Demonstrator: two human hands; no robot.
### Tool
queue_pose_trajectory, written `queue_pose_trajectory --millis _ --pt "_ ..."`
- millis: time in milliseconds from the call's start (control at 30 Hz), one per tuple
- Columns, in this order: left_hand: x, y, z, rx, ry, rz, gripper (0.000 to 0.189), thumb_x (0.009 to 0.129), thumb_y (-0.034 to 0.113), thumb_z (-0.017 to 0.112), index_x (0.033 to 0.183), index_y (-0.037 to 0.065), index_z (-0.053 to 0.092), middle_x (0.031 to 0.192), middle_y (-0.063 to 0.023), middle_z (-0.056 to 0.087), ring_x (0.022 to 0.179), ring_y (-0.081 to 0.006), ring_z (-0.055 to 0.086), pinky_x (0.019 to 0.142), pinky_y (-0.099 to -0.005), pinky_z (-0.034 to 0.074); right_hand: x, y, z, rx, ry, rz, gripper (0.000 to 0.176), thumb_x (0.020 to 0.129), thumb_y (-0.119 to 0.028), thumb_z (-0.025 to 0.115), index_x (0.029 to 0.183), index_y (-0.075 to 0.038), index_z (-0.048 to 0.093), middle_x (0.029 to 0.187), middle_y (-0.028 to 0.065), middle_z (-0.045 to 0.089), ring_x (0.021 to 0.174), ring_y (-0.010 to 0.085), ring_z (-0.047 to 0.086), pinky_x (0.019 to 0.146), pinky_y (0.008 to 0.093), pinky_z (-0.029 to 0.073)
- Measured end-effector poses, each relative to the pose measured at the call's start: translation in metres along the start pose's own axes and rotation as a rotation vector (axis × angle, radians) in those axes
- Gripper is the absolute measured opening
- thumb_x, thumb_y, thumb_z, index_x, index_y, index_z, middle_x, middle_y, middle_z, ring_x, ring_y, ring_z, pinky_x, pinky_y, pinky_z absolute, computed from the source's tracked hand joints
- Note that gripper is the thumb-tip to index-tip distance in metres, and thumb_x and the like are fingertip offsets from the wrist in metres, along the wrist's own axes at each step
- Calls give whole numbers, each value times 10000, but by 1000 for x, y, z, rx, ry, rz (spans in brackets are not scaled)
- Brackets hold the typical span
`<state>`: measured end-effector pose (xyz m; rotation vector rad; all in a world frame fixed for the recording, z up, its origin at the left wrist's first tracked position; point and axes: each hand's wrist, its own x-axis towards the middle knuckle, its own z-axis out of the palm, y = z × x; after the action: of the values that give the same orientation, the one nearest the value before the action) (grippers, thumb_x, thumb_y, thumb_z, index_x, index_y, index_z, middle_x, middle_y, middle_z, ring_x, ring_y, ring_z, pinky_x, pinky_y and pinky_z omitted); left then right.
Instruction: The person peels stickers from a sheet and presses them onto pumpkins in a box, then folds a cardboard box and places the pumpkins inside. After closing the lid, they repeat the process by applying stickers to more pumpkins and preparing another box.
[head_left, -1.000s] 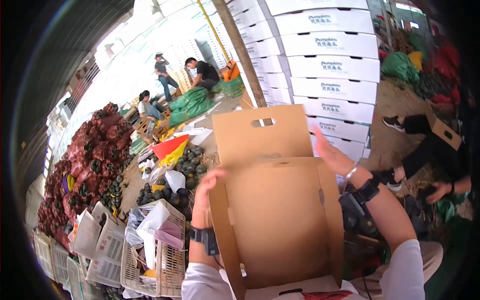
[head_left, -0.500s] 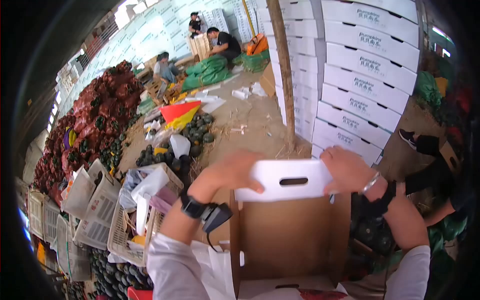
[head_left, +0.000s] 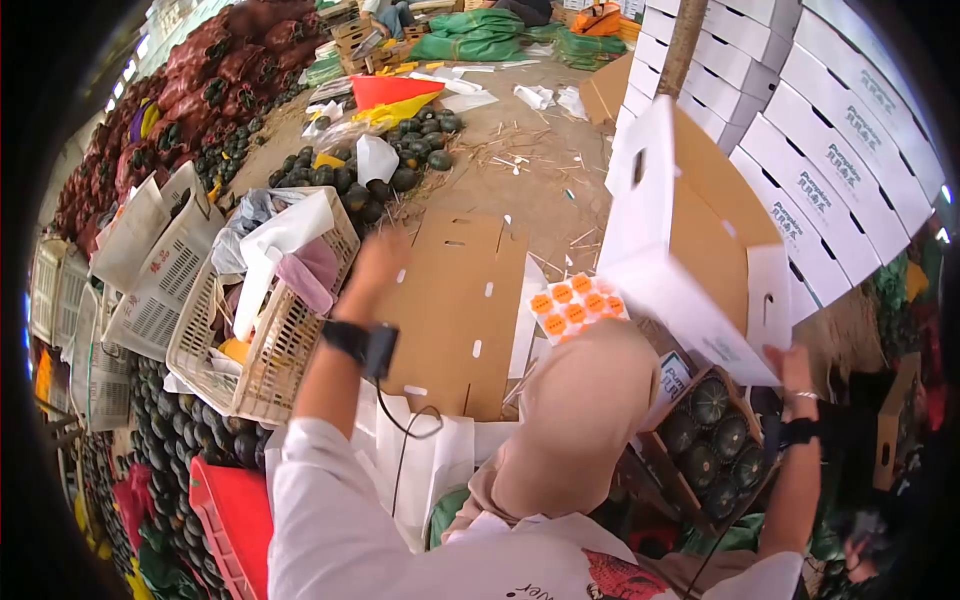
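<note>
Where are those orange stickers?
In the head view, the orange stickers lie near the middle, between the flat brown cardboard on the left and the white box in the right hand.

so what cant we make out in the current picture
Left hand: head view, motion blur hides its fingers and any contact with the flat cardboard.
Print on the white carton: head view, blurred.
Sticker sheet: head view, wording too small.
Basket: head view, wrappings cover most contents.
Person at the top: head view, upper body cut off by the edge.
</note>
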<state>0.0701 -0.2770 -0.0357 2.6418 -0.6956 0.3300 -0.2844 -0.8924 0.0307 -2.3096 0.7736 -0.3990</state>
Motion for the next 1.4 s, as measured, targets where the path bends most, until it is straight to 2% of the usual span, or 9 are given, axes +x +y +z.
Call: queue_pose_trajectory --millis 100,300,400,500,567,800,1067,1233,1400 --pt "-107 -16 164 -569 -347 -438 218 746 228 566 829 51 661 744 -148 640 707 -285 625 687 -390 490 12 60 78 247 -95 151 202 704 -164 618 740 32 649 565 76 564 493 180 530 445 309 402" --pt "-160 101 273 54 -638 -410 629 679 327 647 1192 15 457 1184 -238 450 1087 -355 451 879 -401 408 1 -4 192 481 -379 415 141 699 -118 584 770 -8 635 745 125 577 623 243 602 455 414 479" --pt "-161 125 275 205 -571 -364 853 651 386 671 1319 37 271 1319 -263 261 1216 -413 266 959 -453 311 19 -2 244 -320 -465 -425 210 640 -107 615 840 -73 669 789 162 619 718 314 611 653 368 494" --pt "-143 135 271 242 -542 -389 962 623 439 698 1341 30 206 1326 -281 240 1230 -427 235 974 -494 265 45 5 302 -311 -355 -711 181 664 -125 605 817 -43 655 704 180 606 665 307 620 597 377 491" --pt "-129 136 272 236 -571 -458 979 620 453 699 1341 18 200 1299 -287 290 1225 -411 252 986 -483 235 47 -53 309 206 -527 208 173 715 -113 578 842 -10 634 648 196 581 579 289 624 497 346 503" --pt "-110 124 285 213 -554 -645 957 609 474 692 1330 43 234 1244 -211 401 1178 -344 326 978 -442 223 54 -81 333 558 -540 413 347 765 -184 527 847 152 547 769 209 585 494 274 611 417 292 514" --pt "-75 113 161 -50 -200 -621 1016 524 504 764 1296 51 283 1152 -196 491 1070 -345 465 891 -450 360 52 -47 326 982 -633 554 262 783 -182 520 912 31 601 820 125 613 635 217 618 416 287 487" --pt "-75 52 63 -721 10 -726 758 611 167 695 1271 41 345 955 -91 524 826 -199 533 693 -310 440 37 -28 323 567 -519 210 259 753 -174 521 848 50 609 751 127 630 607 190 608 486 307 481" --pt "-91 52 -83 -1008 301 -417 748 614 315 608 1233 -43 390 1006 -106 516 938 -188 487 820 -306 403 30 -73 317 87 -458 12 438 726 -345 565 872 68 593 750 189 616 662 276 590 630 342 460"
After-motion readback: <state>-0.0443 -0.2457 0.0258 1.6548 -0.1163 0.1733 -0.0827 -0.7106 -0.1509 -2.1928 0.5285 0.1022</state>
